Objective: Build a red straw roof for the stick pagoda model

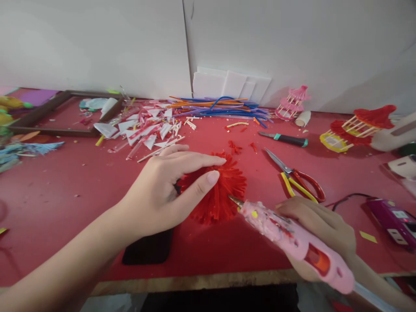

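A round, fringed piece of red pipe cleaners lies on the table in front of me. My left hand reaches over it from the left, thumb and forefinger closed on its top near the centre. In my right hand is a pink hot glue gun, smeared with dried glue. Its metal nozzle points left and touches or nearly touches the right side of the red piece. Part of a black phone-like slab shows beneath my left hand.
Scissors and a craft knife lie right of centre. Behind are bundled pipe cleaners and a heap of plastic wrappers. Small pagoda models stand right, near a purple power strip. A dark frame lies left.
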Demonstrator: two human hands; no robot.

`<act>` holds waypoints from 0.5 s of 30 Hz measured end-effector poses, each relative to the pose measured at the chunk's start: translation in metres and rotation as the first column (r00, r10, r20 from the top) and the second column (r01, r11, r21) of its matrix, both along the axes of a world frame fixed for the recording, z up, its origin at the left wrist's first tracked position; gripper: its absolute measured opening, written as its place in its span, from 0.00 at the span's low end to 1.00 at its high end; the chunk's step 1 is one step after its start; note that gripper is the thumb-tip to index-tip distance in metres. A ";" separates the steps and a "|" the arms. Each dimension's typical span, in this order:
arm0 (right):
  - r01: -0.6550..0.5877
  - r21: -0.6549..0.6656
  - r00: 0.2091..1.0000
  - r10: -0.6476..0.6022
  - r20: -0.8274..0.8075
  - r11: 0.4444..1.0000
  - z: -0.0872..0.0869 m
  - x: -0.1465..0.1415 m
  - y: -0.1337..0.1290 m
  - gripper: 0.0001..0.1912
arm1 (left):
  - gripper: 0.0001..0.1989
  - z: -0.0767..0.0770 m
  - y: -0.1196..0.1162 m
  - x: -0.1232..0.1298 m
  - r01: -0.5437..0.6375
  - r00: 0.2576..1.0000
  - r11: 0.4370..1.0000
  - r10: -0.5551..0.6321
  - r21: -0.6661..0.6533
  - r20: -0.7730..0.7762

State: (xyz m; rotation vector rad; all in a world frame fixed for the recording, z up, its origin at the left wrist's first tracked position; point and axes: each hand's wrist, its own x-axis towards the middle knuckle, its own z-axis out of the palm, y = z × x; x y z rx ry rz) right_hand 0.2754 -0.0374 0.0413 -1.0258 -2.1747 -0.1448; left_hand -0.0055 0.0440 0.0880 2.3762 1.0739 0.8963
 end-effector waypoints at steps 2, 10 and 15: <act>-0.004 0.024 1.000 0.005 -0.027 1.000 -0.003 -0.001 -0.001 0.03 | 0.13 0.001 0.000 0.001 -0.021 1.000 1.000 0.021 0.000 -0.014; 0.001 -0.012 1.000 -0.002 -0.026 1.000 -0.003 -0.001 -0.001 0.05 | 0.13 0.001 -0.001 0.000 -0.044 0.998 0.999 0.045 0.021 -0.046; 0.004 -0.018 1.000 -0.005 -0.024 1.000 -0.003 0.000 -0.003 0.05 | 0.13 0.001 -0.001 0.001 -0.049 0.997 0.998 0.051 0.027 -0.061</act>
